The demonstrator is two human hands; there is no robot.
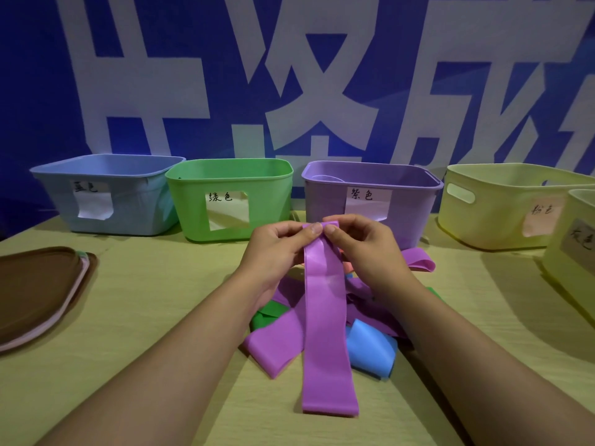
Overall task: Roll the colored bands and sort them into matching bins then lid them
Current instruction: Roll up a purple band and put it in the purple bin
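Purple band [326, 317] atop band pile [370, 346], before purple bin [370, 191].

Staged indoor workstation, wooden table [135, 310], labelled sorting bins [231, 201], blue banner backdrop [38, 75] with large white characters

Bins [229, 201] walling the far edge, lids [42, 294] stacked left, bare table [154, 284] between

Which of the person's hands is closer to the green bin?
The left. The left hand is just in front of the green bin's right corner, pinching the purple band's top end. The right hand, pinching the same end, sits further right, in front of the purple bin.
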